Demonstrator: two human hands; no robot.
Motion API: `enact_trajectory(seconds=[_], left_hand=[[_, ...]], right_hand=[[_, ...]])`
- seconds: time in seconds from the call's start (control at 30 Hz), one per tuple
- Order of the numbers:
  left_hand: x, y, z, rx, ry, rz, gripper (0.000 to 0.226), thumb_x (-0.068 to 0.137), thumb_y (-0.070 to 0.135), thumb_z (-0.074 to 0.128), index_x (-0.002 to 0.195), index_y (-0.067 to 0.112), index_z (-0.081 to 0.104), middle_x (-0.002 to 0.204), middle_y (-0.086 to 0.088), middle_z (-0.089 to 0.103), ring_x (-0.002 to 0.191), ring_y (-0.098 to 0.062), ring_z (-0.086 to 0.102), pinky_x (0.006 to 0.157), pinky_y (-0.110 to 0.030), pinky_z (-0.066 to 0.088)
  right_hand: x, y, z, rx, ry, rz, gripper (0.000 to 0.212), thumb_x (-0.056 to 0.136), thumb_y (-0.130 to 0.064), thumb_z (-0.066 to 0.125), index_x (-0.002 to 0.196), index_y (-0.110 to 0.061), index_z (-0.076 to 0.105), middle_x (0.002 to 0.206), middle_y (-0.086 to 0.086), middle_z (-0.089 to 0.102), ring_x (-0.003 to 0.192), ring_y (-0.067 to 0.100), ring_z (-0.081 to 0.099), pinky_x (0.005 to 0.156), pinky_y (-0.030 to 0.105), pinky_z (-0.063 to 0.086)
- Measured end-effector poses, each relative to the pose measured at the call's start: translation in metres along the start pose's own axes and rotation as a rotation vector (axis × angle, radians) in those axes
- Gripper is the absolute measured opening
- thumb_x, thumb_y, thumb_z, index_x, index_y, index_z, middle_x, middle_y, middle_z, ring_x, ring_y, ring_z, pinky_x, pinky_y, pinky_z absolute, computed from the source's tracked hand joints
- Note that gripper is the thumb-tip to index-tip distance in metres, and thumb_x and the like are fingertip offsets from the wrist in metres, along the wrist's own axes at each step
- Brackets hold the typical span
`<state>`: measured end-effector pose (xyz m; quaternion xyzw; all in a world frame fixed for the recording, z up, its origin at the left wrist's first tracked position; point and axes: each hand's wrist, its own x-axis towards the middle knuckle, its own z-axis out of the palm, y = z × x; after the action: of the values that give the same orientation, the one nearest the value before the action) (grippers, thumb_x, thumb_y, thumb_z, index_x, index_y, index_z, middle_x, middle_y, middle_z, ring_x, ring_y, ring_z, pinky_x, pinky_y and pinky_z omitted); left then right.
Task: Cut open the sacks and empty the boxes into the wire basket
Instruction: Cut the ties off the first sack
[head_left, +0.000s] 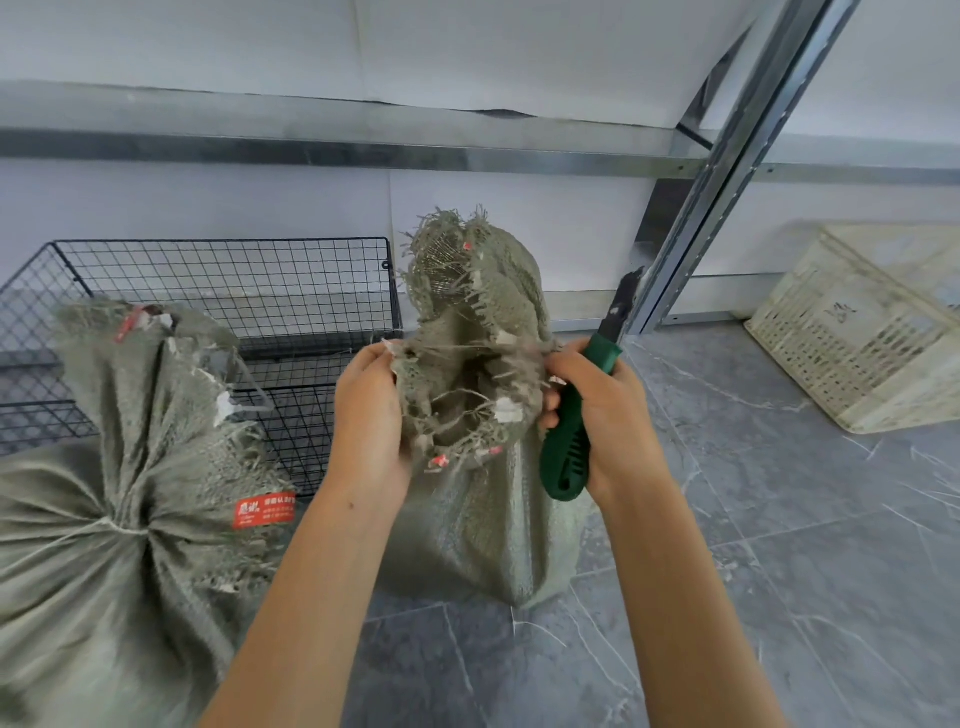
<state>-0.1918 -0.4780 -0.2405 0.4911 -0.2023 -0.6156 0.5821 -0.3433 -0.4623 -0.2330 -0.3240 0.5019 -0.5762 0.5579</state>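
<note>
Sack (467, 364) stands just right of wire basket (208, 249), your L hand (371, 415) gripping its frayed mouth, R hand (602, 415) curled round knife (569, 441), blade up: a hard tug could swing it into that L hand.

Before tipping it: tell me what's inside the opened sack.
The sack, pulled open by the left hand and the right hand gripping the knife, shows only frayed weave and shadow; any boxes lie hidden.

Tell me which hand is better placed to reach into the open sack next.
Probably the left hand: it holds only the sack rim, on the wire basket side. The right hand has its grip full with the knife.
</note>
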Motion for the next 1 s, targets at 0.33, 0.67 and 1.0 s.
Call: enact_trajectory(seconds=[0.33,0.67,1.0], left_hand=[[0.002,-0.011,0.001,-0.215,-0.077,-0.152,0.031,0.093,0.017,0.036,0.097,0.005,0.064,0.090,-0.012,0.068,0.089,-0.030,0.066,0.082,-0.040,0.054],[0.008,-0.003,-0.011,0.267,0.062,0.043,0.027,0.077,0.034,0.074,0.098,0.020,0.065,0.091,-0.009,0.070,0.092,-0.031,0.066,0.092,-0.042,0.052],[0.012,-0.001,-0.021,0.448,0.131,0.236,0.016,0.089,0.011,0.057,0.080,0.021,0.066,0.082,-0.003,0.065,0.077,-0.019,0.061,0.072,-0.034,0.050]], right_hand=[[0.001,0.008,0.000,-0.060,0.139,-0.051,0.006,0.087,-0.010,0.049,0.090,-0.011,0.055,0.060,0.000,0.048,0.046,0.012,0.040,0.043,0.024,0.035],[0.003,0.009,-0.009,-0.636,0.175,-0.224,0.027,0.082,-0.012,0.067,0.067,-0.014,0.045,0.058,-0.005,0.048,0.052,0.012,0.043,0.050,0.025,0.037],[0.012,0.017,-0.021,-0.810,0.394,-0.309,0.011,0.086,-0.006,0.051,0.092,-0.014,0.049,0.070,0.003,0.050,0.053,0.017,0.041,0.050,0.031,0.032]])
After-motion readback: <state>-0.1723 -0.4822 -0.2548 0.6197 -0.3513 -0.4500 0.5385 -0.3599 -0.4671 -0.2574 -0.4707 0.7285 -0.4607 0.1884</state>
